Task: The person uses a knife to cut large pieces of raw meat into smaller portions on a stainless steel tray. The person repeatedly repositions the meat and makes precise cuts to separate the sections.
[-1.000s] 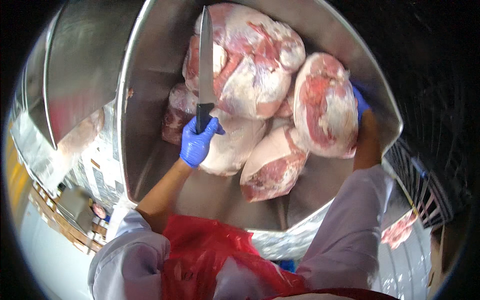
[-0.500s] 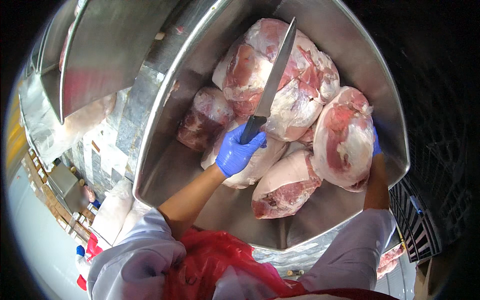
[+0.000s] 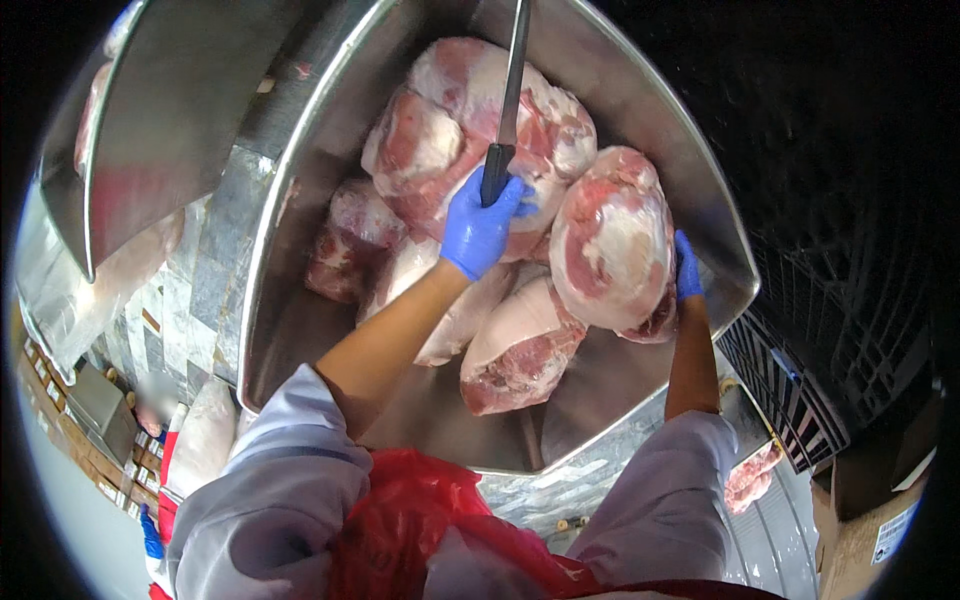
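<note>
My left hand (image 3: 475,225), in a blue glove, is closed around the black handle (image 3: 497,172) of a long knife (image 3: 513,90), which points toward the far side of a steel bin (image 3: 700,170) over large pink-and-white meat pieces (image 3: 460,90). My right hand (image 3: 686,265), also gloved in blue, is against the outer side of an oval meat piece (image 3: 607,240) at the bin's right, its fingers partly hidden. Another piece (image 3: 510,370) with pale skin lies in the near part of the bin, and a darker one (image 3: 345,250) at the left.
Another steel container (image 3: 160,90) is at left, beside bagged meat (image 3: 120,260). A co-worker (image 3: 160,540) in red and white is at lower left. A black slatted crate (image 3: 790,390), a cardboard box (image 3: 880,510) and more meat (image 3: 750,475) are at lower right.
My left hand and the knife have moved rightward and farther up the bin. My right hand stays by the oval piece, slightly lower. The whole view has shifted.
</note>
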### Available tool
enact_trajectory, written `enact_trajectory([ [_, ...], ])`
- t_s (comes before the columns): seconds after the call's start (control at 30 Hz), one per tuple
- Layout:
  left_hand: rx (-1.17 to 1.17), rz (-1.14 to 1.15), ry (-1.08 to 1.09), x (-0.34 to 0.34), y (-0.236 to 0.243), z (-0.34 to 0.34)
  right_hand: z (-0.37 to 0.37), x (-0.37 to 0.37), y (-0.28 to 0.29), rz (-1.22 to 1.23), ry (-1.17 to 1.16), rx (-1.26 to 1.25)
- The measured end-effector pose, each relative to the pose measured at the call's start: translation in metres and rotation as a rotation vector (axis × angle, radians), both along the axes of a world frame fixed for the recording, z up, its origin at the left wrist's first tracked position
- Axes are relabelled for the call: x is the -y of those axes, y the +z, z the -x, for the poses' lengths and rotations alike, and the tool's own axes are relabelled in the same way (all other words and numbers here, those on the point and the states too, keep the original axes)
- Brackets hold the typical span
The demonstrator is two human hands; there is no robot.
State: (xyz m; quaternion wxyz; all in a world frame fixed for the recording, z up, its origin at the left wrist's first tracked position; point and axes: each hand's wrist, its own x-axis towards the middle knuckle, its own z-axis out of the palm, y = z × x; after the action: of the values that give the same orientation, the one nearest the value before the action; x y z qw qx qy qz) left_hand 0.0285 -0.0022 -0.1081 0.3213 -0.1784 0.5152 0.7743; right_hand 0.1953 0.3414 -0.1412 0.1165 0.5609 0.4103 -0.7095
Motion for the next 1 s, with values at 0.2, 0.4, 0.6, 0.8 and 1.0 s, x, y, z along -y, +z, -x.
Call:
enact_trajectory([
  [0.2,0.005,0.239,0.076,0.052,-0.006,-0.012,0.002,-0.013,-0.03,-0.205,0.441,-0.208],
  [0.4,-0.046,0.313,0.005,0.083,0.001,-0.028,0.054,0.007,0.014,0.008,0.234,0.084],
  [0.6,-0.08,0.472,-0.145,0.098,0.027,-0.065,0.031,0.007,0.014,-0.3,0.373,0.016],
  [0.8,-0.388,0.32,-0.41,0.102,0.069,-0.139,-0.028,0.161,0.131,-1.138,0.378,-0.196],
  [1.0,-0.656,0.261,-1.03,0.047,0.139,-0.145,-0.091,0.28,0.192,-0.727,0.264,-0.291],
])
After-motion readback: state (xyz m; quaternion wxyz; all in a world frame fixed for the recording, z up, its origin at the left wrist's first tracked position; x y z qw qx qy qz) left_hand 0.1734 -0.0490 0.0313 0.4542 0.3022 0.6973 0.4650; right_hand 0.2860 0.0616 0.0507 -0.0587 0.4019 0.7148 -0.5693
